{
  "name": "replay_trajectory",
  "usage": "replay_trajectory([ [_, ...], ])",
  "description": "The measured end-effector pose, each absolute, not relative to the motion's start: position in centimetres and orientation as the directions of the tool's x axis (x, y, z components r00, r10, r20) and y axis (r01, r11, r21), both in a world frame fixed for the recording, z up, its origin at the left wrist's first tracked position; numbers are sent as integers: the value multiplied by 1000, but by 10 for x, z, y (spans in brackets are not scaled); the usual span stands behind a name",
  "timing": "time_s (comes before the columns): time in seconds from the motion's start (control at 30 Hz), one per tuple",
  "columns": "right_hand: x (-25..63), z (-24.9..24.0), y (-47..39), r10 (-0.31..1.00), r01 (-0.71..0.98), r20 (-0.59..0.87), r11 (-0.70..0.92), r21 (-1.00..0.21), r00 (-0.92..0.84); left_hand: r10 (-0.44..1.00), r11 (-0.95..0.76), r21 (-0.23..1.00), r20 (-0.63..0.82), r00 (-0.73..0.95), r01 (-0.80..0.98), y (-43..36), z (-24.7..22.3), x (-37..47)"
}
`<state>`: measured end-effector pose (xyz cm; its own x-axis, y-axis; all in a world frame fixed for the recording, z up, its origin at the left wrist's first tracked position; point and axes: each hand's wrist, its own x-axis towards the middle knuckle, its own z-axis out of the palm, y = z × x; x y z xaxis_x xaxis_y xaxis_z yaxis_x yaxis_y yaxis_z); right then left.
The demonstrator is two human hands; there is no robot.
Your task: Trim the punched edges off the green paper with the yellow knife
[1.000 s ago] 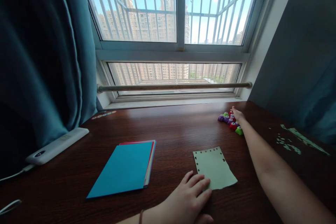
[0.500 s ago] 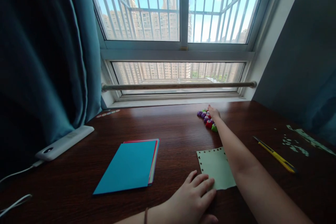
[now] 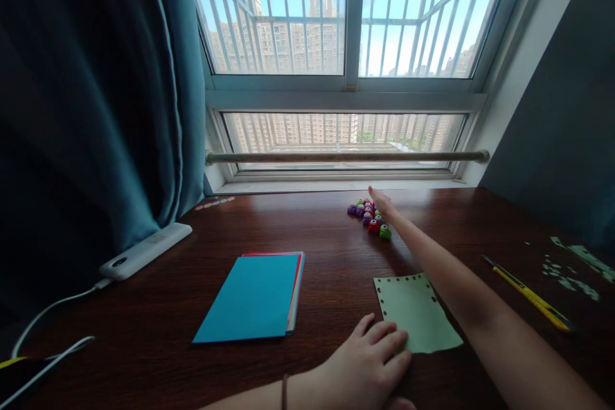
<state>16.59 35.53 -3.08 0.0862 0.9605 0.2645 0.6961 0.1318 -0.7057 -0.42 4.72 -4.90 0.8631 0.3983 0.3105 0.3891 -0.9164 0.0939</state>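
Observation:
My left hand (image 3: pixel 368 359) lies palm down on the table with its fingers spread, the fingertips on the lower left edge of a pale green paper sheet (image 3: pixel 418 317). Small holes run along that sheet's top and sides. My right hand (image 3: pixel 381 201) reaches far across the table, fingers stretched out, against the right side of a cluster of small punches (image 3: pixel 368 220). They are purple, red and green with eye-like round tops. My right forearm passes over the sheet's right side. Nothing shows in either palm.
A stack of coloured paper, blue on top (image 3: pixel 250 298), lies left of centre. On the right are a yellow craft knife (image 3: pixel 531 296) and paper scraps (image 3: pixel 569 278). A white power strip (image 3: pixel 147 251) with a cable sits by the curtain (image 3: pixel 187 141). The window is behind.
The cluster of punches has shifted left across the table along with my right hand. My left hand stays on the paper's edge. The whole view has swung slightly left.

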Motion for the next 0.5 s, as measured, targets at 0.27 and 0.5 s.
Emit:
replay_trajectory([
  [0.27, 166, -61, 284, 945, 866, 327, 152, -477, 14, 409, -913, 118, 268, 873, 391, 44, -32, -4],
  [0.5, 130, -58, 299, 940, 924, 335, 69, -375, 66, 385, -921, 66, 299, 873, 383, 46, -39, -3],
])
